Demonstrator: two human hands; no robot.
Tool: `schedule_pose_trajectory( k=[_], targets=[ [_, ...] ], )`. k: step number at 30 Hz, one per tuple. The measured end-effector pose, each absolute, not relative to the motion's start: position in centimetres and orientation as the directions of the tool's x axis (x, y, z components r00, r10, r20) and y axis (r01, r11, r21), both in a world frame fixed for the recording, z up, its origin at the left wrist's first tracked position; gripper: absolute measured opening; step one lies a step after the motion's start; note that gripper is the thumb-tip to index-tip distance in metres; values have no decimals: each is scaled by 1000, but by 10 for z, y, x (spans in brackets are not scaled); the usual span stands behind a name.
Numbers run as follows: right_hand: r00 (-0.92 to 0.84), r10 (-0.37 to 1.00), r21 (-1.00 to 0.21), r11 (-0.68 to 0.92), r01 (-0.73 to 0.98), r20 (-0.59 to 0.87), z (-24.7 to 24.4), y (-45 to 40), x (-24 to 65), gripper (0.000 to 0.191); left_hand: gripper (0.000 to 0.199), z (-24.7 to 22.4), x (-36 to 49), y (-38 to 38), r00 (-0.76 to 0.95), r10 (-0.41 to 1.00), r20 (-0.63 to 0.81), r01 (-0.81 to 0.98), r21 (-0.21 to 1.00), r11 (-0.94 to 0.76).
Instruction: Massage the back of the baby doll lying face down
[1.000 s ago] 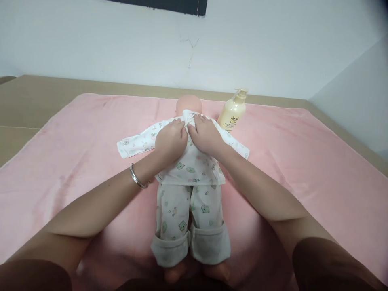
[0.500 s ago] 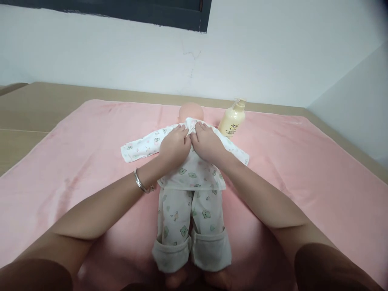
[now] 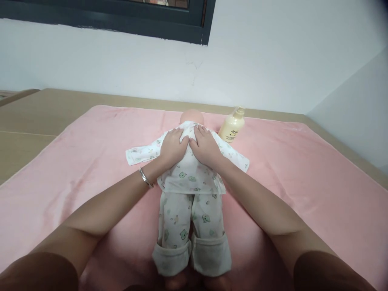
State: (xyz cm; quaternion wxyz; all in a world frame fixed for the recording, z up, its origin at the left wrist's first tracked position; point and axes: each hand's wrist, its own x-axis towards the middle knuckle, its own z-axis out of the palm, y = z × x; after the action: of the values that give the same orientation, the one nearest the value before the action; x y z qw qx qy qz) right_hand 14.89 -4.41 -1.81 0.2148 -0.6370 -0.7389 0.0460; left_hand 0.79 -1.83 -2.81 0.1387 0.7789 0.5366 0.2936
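A baby doll (image 3: 192,116) lies on the pink sheet, its rounded head at the far end and its feet toward me. It wears a white long-sleeved top (image 3: 190,180) printed with small animals, plus matching trousers (image 3: 177,218) with turned-up cuffs. Flat on the left side of the upper back or chest of the top rests my left hand (image 3: 175,146), fingers stretched out. My right hand (image 3: 205,144) lies flat beside it, fingers extended, the two thumbs close together. Both sleeves spread outward. The doll's face cannot be seen.
A pale yellow pump bottle (image 3: 233,126) stands just beyond the right sleeve. The pink sheet (image 3: 91,173) covers most of the wooden surface (image 3: 72,103). Behind it rise a white wall (image 3: 136,68) and a dark window frame (image 3: 169,28).
Both hands have let go of the bunched cloth near the neck and now lie flat on the top. The cloth there is smoother. The view has tilted slightly upward.
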Motion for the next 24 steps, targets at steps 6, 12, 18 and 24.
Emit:
schedule_pose_trajectory(
  k=[6,12,18,24],
  targets=[
    [-100,955,-347,197,917,278,-22,-45,149,66,56,-30,7,-16,243,916,320,718,576,-392],
    [-100,954,-362,203,910,282,-22,-45,150,66,55,-32,7,-16,220,922,318,704,603,-375],
    [-93,946,-368,209,906,310,-26,-45,151,65,55,-31,8,-16,216,923,319,717,590,-372],
    [-99,942,-373,222,901,322,-27,-44,152,66,56,-30,8,-17,216,924,317,707,602,-371]
  ],
)
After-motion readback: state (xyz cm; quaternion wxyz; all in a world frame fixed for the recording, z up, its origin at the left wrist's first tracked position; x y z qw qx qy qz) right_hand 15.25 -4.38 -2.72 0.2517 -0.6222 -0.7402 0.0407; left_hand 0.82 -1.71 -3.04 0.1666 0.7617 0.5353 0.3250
